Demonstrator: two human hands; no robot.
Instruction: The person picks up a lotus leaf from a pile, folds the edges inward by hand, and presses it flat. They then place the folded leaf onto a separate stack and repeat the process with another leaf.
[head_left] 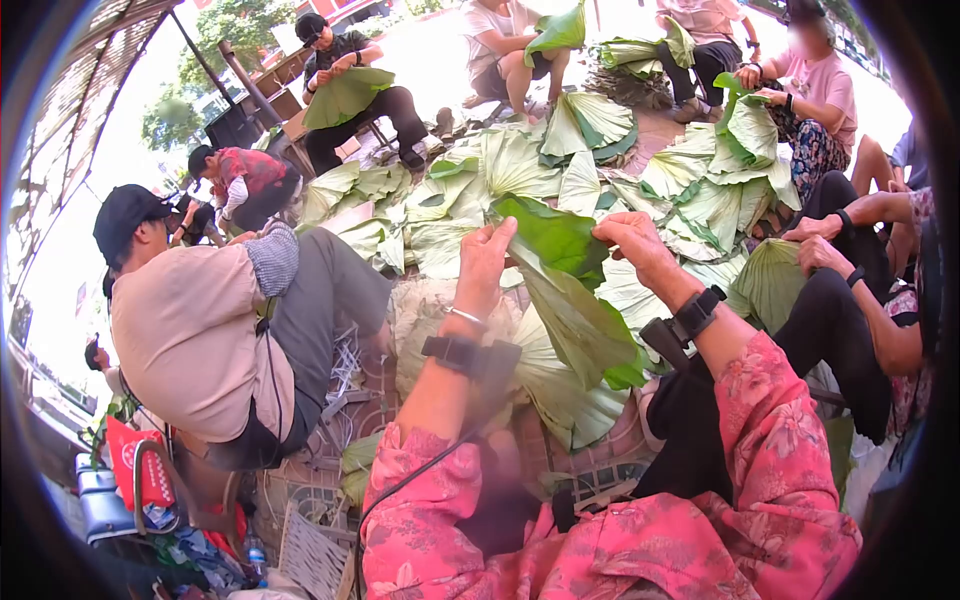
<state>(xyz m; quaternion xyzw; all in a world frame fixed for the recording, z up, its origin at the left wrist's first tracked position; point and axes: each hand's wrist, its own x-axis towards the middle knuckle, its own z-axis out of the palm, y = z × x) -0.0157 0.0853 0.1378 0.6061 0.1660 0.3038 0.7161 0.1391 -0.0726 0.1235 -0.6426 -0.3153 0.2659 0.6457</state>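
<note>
Broad, green, folded leaf [575,315] hangs between and below the left fingers [502,234] and right fingers [617,228], both pinching its upper edge. It should handle light, pliable and easily torn, best held by the rim; its darker green inside contrasts with a paler, veined outside.

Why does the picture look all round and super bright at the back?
Head view: probably a very wide lens, with dark, curved edges; same head view: strong glare surrounds the trees, while the held leaf looks fairly clear.
</note>
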